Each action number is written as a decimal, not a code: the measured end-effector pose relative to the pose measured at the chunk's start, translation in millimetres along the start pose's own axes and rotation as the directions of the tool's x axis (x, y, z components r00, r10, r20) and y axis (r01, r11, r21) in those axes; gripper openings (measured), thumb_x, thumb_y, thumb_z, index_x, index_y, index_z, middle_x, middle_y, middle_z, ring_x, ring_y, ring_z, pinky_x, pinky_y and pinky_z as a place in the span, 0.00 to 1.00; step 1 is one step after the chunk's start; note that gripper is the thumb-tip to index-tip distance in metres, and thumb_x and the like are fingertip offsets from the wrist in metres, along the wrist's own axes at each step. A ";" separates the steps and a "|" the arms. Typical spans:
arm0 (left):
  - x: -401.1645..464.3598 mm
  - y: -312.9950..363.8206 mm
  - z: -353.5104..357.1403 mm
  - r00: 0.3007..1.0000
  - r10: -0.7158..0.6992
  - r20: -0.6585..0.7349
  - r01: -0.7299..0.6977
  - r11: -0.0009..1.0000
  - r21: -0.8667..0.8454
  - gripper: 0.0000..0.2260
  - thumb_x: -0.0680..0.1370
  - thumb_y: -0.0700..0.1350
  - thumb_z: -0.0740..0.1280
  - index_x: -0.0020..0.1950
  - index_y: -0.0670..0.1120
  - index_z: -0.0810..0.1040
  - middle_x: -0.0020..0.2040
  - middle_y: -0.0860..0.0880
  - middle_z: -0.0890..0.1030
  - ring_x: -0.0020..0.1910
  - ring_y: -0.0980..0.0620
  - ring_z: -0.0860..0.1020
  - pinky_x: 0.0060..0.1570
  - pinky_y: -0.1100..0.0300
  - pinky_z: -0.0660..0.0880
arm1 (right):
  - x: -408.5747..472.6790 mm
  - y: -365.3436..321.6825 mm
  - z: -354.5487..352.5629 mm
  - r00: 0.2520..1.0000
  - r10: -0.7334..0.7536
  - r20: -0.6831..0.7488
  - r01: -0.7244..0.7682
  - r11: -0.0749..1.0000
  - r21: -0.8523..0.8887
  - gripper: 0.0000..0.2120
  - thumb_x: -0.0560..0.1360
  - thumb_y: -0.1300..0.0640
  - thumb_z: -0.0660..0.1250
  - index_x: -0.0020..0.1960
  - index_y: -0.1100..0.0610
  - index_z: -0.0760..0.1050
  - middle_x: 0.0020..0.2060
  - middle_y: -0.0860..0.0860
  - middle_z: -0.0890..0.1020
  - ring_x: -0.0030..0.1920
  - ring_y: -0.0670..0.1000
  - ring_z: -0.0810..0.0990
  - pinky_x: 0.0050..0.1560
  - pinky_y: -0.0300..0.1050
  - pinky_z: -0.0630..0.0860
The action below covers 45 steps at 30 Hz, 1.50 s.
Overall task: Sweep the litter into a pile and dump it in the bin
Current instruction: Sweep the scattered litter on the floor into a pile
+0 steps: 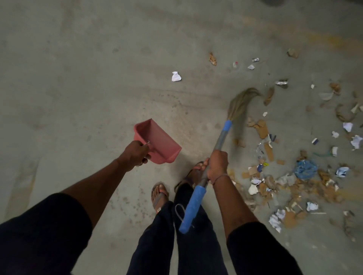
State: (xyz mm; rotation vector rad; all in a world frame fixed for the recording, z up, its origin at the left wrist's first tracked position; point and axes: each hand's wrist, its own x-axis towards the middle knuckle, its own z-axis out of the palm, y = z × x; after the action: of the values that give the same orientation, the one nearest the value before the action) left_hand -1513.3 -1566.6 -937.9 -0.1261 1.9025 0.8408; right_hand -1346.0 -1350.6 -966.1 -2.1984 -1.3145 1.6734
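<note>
My right hand point(217, 165) grips the grey shaft of a broom point(223, 135) with blue ends. Its straw head point(242, 102) curves to the right on the concrete floor and looks blurred. My left hand point(135, 153) holds a pink dustpan point(158, 140) by its handle, above the floor left of the broom. Litter point(290, 176) of torn cardboard, crumpled white paper and a blue plastic bag point(305, 169) is spread over the floor to the right. A crumpled white paper point(176, 76) lies alone farther ahead. No bin is in view.
My feet in sandals point(160, 196) stand just below the hands on the bare concrete floor point(78, 78). Small scraps, among them a brown piece point(212, 58), lie scattered at the upper right. A dark object point(273, 2) shows at the top edge.
</note>
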 end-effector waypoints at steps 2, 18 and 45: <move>5.4 8.0 1.6 1.000 -0.004 0.009 0.004 1.000 0.001 0.15 0.83 0.47 0.64 0.52 0.33 0.79 0.42 0.38 0.81 0.23 0.54 0.71 0.21 0.64 0.63 | -19.2 0.0 6.7 0.997 -0.044 0.061 0.045 0.999 -0.010 0.09 0.80 0.53 0.55 0.53 0.55 0.71 0.32 0.57 0.76 0.23 0.52 0.71 0.24 0.43 0.72; 58.1 52.9 0.8 0.996 -0.069 -0.054 0.065 0.995 -0.071 0.15 0.82 0.47 0.65 0.52 0.34 0.79 0.42 0.38 0.81 0.28 0.49 0.72 0.24 0.63 0.63 | 26.0 -76.8 108.8 0.911 -0.030 0.410 0.238 0.852 -0.466 0.10 0.79 0.51 0.58 0.55 0.54 0.72 0.42 0.57 0.81 0.29 0.54 0.76 0.24 0.42 0.72; 99.5 195.6 51.1 1.000 0.021 0.007 -0.021 0.994 0.107 0.19 0.82 0.53 0.65 0.51 0.36 0.80 0.47 0.35 0.83 0.27 0.51 0.72 0.24 0.63 0.64 | 70.5 -155.8 29.3 0.994 0.066 0.092 -0.079 0.986 0.145 0.07 0.82 0.54 0.55 0.55 0.57 0.68 0.31 0.57 0.73 0.19 0.50 0.68 0.21 0.39 0.68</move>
State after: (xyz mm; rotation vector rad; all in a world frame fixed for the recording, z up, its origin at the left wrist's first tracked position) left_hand -1607.7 -1362.0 -936.2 -0.0380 1.9423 0.7503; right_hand -1456.7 -1218.1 -948.4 -2.1349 -1.0992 1.8481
